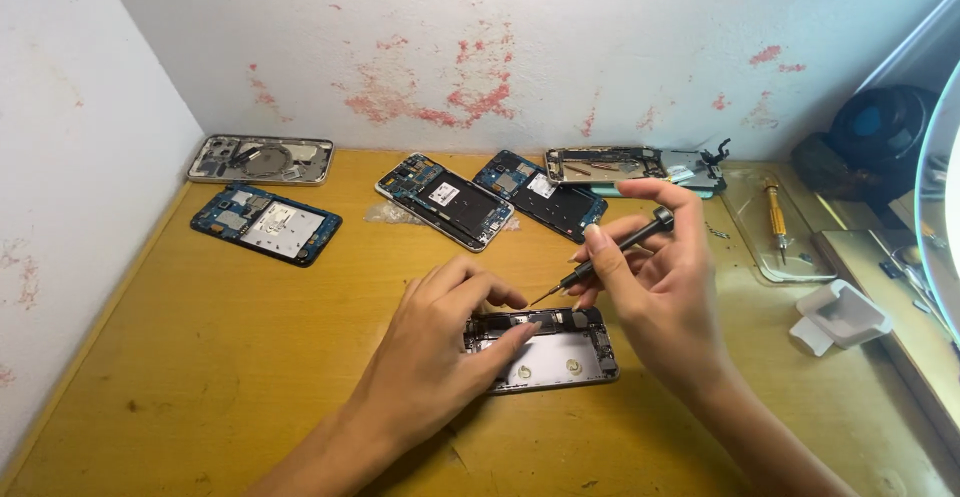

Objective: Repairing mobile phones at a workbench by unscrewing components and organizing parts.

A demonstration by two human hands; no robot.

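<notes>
Opened phones, six perhaps; one screwdriver.

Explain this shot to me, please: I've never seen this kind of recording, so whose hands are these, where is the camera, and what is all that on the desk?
The single picture comes from a camera worn on a person's head, looking down at their own bare hands over a yellow wooden desk. The left hand steadies an opened phone lying flat. The right hand holds a small black screwdriver, its tip pointing down at the phone's upper edge. Four more opened phones and a bare metal frame lie along the back wall. A yellow-handled screwdriver rests in a clear tray on the right.
</notes>
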